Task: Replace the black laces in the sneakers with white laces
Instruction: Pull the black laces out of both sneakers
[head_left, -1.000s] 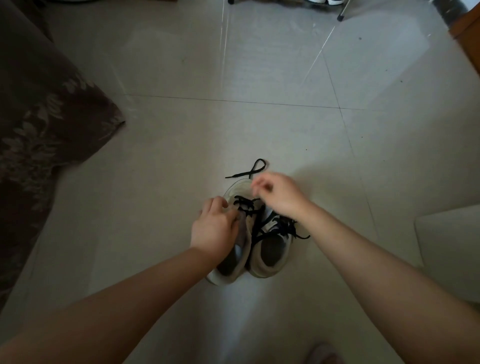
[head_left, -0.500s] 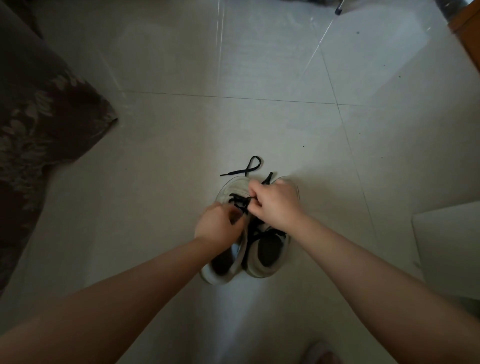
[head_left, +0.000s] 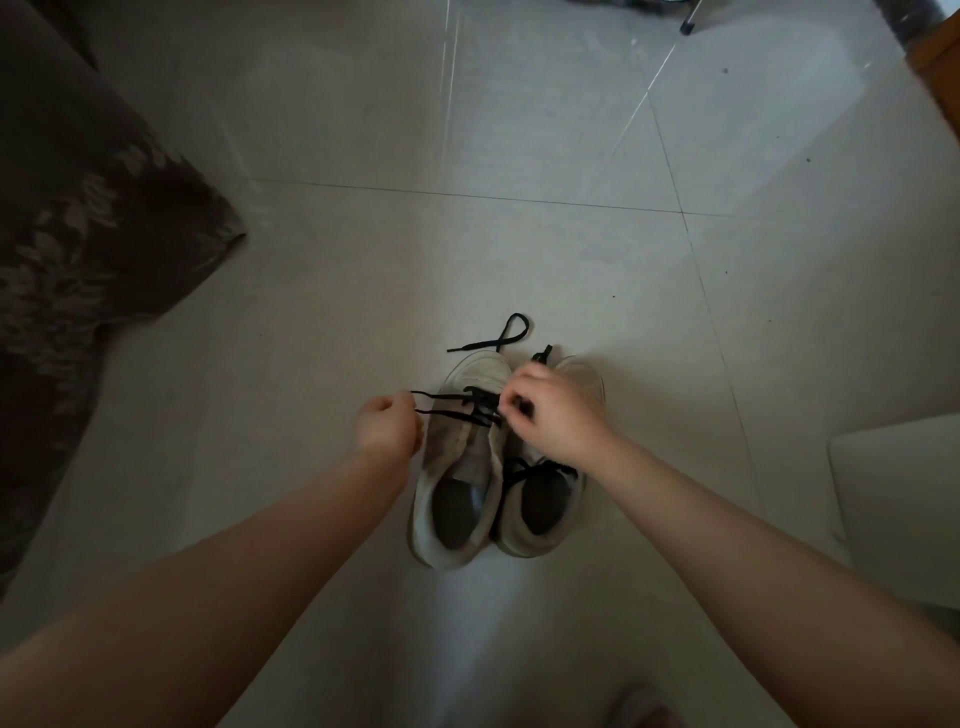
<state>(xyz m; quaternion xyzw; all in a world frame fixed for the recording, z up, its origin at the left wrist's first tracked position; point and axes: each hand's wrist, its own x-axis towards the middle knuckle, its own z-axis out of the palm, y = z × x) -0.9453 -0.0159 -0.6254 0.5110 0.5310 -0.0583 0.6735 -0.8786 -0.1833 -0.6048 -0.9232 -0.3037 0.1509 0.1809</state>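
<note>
Two pale sneakers (head_left: 498, 467) stand side by side on the tiled floor (head_left: 519, 249), toes pointing away from the person. Just left of the sneakers, the left hand (head_left: 388, 430) pinches two strands of black lace (head_left: 457, 405), stretched sideways from the left shoe. The right hand (head_left: 550, 410), over the sneakers' toes, curls around the lace. A loose lace end (head_left: 498, 338) lies just beyond the sneakers.

Count: 2 sneakers, left one (head_left: 457, 467) & right one (head_left: 545, 499), side by side. 2 black laces: one (head_left: 457, 405) in left sneaker, one (head_left: 535, 470) in right. 2 hands: left (head_left: 387, 428), right (head_left: 553, 410).
</note>
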